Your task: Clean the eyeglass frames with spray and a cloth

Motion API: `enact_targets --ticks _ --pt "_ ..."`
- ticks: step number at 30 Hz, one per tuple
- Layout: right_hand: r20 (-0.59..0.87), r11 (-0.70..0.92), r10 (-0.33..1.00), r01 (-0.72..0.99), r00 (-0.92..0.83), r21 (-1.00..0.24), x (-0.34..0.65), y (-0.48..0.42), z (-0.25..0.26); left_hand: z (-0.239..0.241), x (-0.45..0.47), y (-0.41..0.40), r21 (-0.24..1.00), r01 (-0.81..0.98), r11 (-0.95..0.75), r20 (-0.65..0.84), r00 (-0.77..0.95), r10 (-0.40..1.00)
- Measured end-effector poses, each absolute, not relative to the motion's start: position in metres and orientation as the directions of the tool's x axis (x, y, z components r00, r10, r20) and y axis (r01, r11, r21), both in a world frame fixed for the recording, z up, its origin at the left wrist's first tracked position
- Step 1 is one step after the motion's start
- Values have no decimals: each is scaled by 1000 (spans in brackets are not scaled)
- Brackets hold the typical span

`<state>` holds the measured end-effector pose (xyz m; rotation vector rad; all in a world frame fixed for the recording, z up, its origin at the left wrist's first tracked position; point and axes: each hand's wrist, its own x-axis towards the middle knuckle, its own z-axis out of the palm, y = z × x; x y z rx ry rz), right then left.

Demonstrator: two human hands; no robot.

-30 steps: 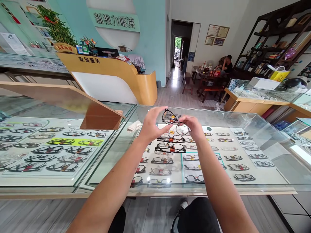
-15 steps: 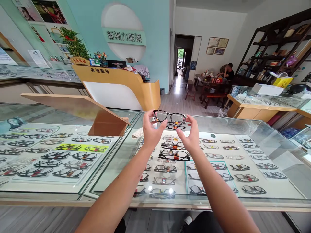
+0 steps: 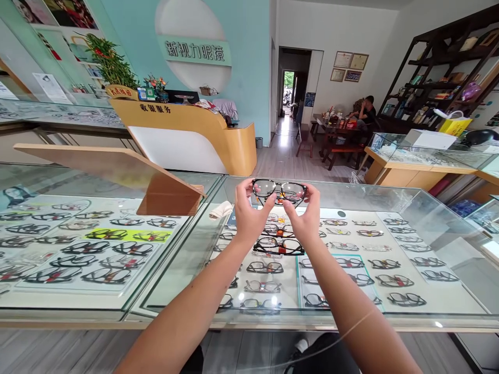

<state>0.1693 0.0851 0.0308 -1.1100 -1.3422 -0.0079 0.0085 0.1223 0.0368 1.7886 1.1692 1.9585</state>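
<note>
A pair of dark-rimmed eyeglasses [image 3: 279, 184] is held up above the glass counter, its front rims level. My left hand [image 3: 250, 210] grips its left side, with the thumb near the lower rim. On the opposite side, my right hand [image 3: 306, 210] grips the frame the same way, fingers bent behind it. The temples are mostly hidden behind the lenses and fingers. Below my hands, black eyeglasses [image 3: 278, 245] with an orange-red tag lie on the counter, and another tagged pair [image 3: 276, 230] is just beyond them.
Many frames rest in the glass display case [image 3: 156, 306]. A wooden-framed mirror stand [image 3: 167, 200] leans at left, beside a folded cloth [image 3: 220, 210]. Beyond are a yellow reception desk [image 3: 239, 148], a seated person [image 3: 366, 111] at a table, and another showcase [image 3: 423, 161] at right.
The held eyeglasses have shifted slightly right and a little nearer. My hands have come closer around the frame's sides. The camera view has also shifted a little.
</note>
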Motion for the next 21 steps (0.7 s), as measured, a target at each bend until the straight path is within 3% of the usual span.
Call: enact_targets --ticks 10,21 --pt "786 547 542 587 296 -598 179 88 36 33 6 126 644 342 -685 761 -187 622" --pt "773 608 551 484 314 -630 175 92 27 38 5 123 525 413 -744 850 -210 483"
